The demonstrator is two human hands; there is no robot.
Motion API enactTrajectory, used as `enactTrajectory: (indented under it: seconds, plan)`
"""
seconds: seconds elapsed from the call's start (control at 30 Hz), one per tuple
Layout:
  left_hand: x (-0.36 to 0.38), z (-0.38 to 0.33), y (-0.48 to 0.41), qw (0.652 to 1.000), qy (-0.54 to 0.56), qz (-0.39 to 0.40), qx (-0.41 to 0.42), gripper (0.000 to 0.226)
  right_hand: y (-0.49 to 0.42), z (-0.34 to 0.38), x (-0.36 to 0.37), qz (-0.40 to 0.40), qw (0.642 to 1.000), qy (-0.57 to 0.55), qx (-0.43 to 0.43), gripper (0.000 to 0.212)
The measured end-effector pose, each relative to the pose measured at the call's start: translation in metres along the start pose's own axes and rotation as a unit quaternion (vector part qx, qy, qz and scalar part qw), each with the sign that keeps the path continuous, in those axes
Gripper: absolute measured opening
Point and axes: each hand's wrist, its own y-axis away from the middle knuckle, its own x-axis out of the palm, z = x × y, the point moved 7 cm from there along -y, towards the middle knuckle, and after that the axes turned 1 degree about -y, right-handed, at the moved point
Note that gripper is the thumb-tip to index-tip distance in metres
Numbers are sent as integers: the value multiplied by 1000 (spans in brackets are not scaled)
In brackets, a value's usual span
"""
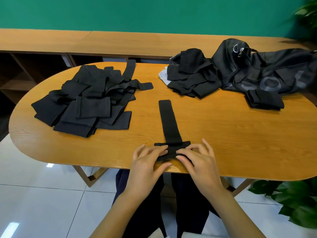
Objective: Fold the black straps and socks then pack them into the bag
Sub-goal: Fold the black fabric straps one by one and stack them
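At the near edge of the counter (223, 131), my left hand (147, 158) and right hand (197, 157) each pinched the near end of one black strap (169, 122) between thumb and fingers. This held the first fold flat while the rest lay straight toward the counter's middle. The unfolded pile (89, 103) lay at the left end, and the folded stack (190, 78) sat touching the bag (267, 69) at the far right corner, presumably to shorten packing.

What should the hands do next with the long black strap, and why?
Probably fold the near end farther forward. The left hand and right hand pinch the strap at its bunched near end, while the rest lies flat, unfolded, on the table.
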Motion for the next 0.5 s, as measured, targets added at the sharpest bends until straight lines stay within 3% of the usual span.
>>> enactTrajectory:
  seconds: [0.27, 0.5]
  plan:
    - [-1, 5, -7, 998, 32, -26, -37, 41, 1, -7, 1, 40, 998, -37, 29, 47]
    - [0, 9, -11, 993, 96, -5, -75, 57, -4, -8, -7, 1, 997, -67, 36, 37]
